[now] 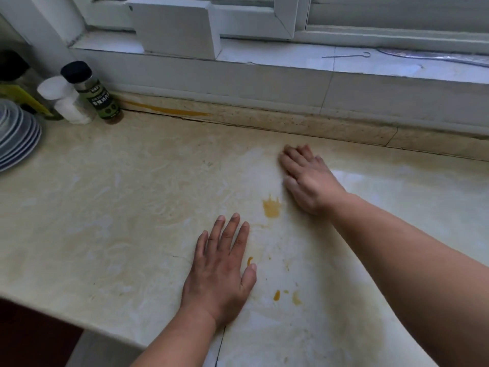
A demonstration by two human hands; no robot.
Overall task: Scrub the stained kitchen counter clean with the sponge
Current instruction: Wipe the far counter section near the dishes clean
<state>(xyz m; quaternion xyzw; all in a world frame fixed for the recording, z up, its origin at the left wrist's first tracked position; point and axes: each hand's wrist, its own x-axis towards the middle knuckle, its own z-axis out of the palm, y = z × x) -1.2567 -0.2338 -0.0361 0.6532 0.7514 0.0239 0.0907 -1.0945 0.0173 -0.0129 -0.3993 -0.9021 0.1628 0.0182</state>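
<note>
The only writing I can find sits on the green label of the dark-capped seasoning bottle (98, 98) at the back left of the counter (105, 207). It carries white Chinese characters in a vertical line, but they are too blurred for me to read with any certainty. The white bottle (64, 102) just beside it shows no print that I can read.

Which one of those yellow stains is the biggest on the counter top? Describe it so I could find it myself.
Start at the beige marble counter and find the two hands pressed on it. Between the left hand and the right hand sits the crown-shaped mustard-yellow stain. Unlike the small yellow drops nearer the front edge, it has spiky points on top.
</note>
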